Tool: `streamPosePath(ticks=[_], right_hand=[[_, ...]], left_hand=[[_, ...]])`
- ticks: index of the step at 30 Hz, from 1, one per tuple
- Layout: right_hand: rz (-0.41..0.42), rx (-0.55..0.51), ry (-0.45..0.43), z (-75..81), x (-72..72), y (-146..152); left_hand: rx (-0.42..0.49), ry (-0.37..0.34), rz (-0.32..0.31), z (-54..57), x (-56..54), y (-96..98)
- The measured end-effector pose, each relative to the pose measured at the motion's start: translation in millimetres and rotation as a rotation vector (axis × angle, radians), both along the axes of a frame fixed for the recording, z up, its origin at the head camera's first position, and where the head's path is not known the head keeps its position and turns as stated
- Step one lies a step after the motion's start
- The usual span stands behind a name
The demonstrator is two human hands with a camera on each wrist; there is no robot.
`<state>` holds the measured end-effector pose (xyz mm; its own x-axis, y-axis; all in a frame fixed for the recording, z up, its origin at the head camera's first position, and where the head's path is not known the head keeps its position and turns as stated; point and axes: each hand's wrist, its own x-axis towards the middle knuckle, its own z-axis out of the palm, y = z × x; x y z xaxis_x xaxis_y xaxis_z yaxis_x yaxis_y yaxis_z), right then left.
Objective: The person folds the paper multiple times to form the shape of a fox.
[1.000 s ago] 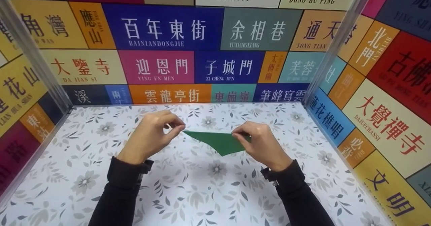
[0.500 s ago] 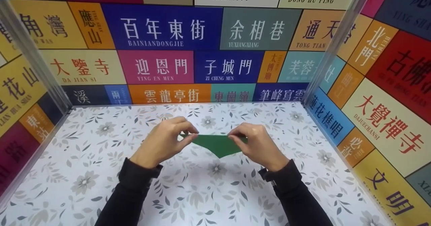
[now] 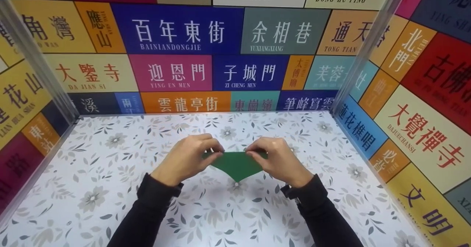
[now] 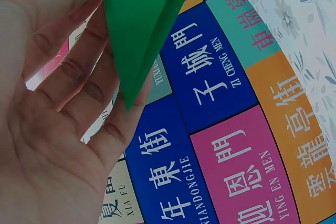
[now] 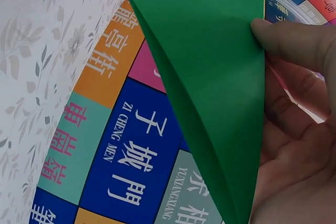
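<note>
A folded triangle of green paper [image 3: 236,164] hangs point-down between my two hands, its straight edge on top. My left hand [image 3: 191,158] pinches that edge left of the middle between thumb and fingers. On the other side my right hand [image 3: 279,158] pinches the same edge, a short gap away. In the left wrist view one corner of the green paper [image 4: 142,30] lies in front of the fingers. The right wrist view shows the paper's layers [image 5: 210,66] slightly parted along the lower side, with the thumb [image 5: 289,38] pressing the edge.
Beneath the hands spreads a white table [image 3: 228,217] printed with grey flowers and leaves. A back wall [image 3: 176,30] and side walls of coloured name panels enclose it, with clear corner strips [image 3: 353,74] where they meet.
My left hand has slid right along the paper's top edge, closer to the right hand. The paper has levelled and come slightly lower, and the right hand has dropped a little.
</note>
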<state>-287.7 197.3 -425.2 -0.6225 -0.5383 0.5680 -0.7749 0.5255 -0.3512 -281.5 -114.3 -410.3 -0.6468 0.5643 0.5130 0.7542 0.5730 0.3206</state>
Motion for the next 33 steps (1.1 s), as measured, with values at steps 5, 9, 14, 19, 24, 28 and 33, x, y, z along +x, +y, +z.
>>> streamPosePath(ticks=[5,9,14,19,24,28,33], right_hand=[[0.017,-0.022,-0.034,-2.2,-0.4,-5],[0.037,-0.027,-0.081,-4.2,-0.8,-9],[0.040,-0.037,-0.137,-7.7,-2.7,-12],[0.051,-0.041,-0.182,-12.9,-4.7,-14],[0.065,-0.029,-0.213,-17.9,-6.9,-17],[0.058,-0.010,-0.250,-21.2,-8.3,-17],[0.060,0.021,-0.262,-27.6,-10.0,-15]], left_hand=[[-0.010,-0.009,-0.002,-2.4,0.4,3.0],[-0.028,-0.036,0.007,-3.8,1.4,4.3],[-0.013,-0.072,-0.005,-4.0,0.7,3.0],[0.024,-0.094,-0.025,-4.4,0.6,-2.6],[0.060,-0.136,-0.013,-13.5,0.6,-13.9],[0.089,-0.212,0.003,-27.9,-1.2,-20.4],[0.096,-0.304,0.041,-43.5,-5.7,-22.3]])
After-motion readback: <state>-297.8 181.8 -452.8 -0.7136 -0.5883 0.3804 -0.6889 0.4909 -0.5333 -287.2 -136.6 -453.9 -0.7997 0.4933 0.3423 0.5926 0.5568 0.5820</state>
